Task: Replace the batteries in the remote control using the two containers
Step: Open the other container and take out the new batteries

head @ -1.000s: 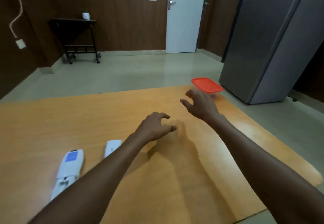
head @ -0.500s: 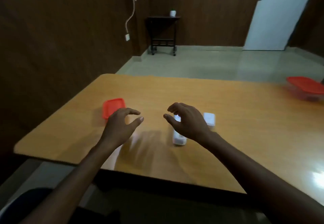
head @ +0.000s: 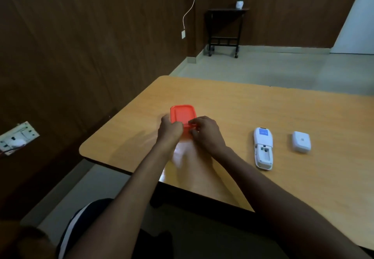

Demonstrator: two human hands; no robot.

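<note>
Head view: both hands, left hand (head: 169,130) and right hand (head: 205,132), grip the red-lidded container (head: 183,114), lid unopened; remote control (head: 263,148) lies uncovered, seemingly empty.

On the table (head: 232,104), the lidded container (head: 182,113) sits far left; the remote (head: 263,147) lies to its right, its battery cover (head: 301,142) just beyond that.
</note>
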